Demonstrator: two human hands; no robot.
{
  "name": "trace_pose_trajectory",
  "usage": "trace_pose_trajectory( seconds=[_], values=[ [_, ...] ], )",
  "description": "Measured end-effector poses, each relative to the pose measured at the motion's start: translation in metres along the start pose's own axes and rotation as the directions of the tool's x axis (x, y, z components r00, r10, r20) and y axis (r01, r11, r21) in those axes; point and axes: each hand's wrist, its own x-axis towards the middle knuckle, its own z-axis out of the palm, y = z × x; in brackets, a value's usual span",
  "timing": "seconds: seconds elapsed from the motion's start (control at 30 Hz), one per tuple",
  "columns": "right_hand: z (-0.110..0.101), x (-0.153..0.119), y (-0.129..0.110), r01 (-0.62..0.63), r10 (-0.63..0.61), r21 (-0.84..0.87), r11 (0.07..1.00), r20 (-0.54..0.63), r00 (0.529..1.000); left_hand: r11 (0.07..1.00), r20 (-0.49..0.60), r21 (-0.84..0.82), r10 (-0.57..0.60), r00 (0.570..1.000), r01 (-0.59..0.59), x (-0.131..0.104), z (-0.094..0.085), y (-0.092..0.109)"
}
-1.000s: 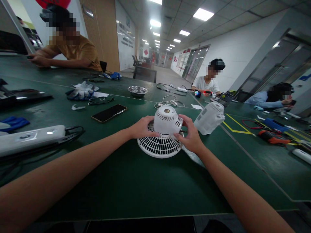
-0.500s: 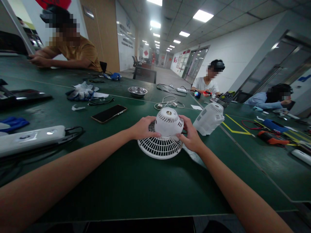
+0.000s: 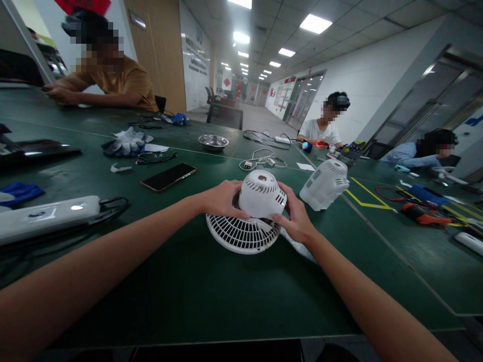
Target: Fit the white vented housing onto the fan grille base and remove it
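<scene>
A white slotted motor housing [image 3: 262, 193] with a round hole on top sits over a white round fan grille [image 3: 245, 235] on the green table. My left hand [image 3: 225, 199] grips the housing's left side, thumb along its lower edge. On the right side, my right hand [image 3: 296, 215] holds the same housing with fingers behind and thumb in front. A dark gap shows between housing and grille near my right thumb. White cloth or film [image 3: 302, 247] lies partly under my right wrist. Behind my right hand stands a white plastic casing [image 3: 325, 185].
A phone [image 3: 169, 177], gloves [image 3: 128, 143] and a white power strip [image 3: 53, 215] lie to the left. Beyond are a metal bowl [image 3: 213, 143] and a white cable [image 3: 260, 162]. An orange tool [image 3: 424, 214] lies right. Three people sit around the tables.
The grille has shifted slightly left and toward me, tilting a little. The housing has moved slightly left, and the gap beneath it has widened. Both hands keep their hold.
</scene>
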Motion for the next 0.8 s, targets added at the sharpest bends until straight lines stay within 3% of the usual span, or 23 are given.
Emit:
trace_pose_trajectory(
  seconds=[0.17, 0.33, 0.6, 0.8],
  values=[
    [-0.0006, 0.002, -0.0046, 0.01, -0.015, -0.174, 0.985, -0.027, 1.0, 0.997, -0.035, 0.074, 0.0, 0.999, 0.002, 0.0014, -0.0003, 0.0002],
    [-0.0006, 0.0029, -0.0063, 0.012, -0.02, -0.228, 0.974, -0.031, 0.999, 0.99, -0.037, 0.138, 0.002, 0.999, 0.004, 0.0019, -0.001, -0.0004],
    [-0.0003, 0.0046, -0.001, -0.096, 0.095, -0.118, 0.988, -0.014, 0.995, 0.995, -0.066, 0.075, -0.058, 0.996, 0.063, 0.0014, 0.0005, 0.0015],
    [-0.0017, 0.0053, -0.0028, -0.099, 0.099, -0.067, 0.993, -0.001, 0.995, 0.998, -0.078, 0.019, -0.058, 0.995, 0.06, 0.0022, 0.0003, 0.0035]
  ],
)
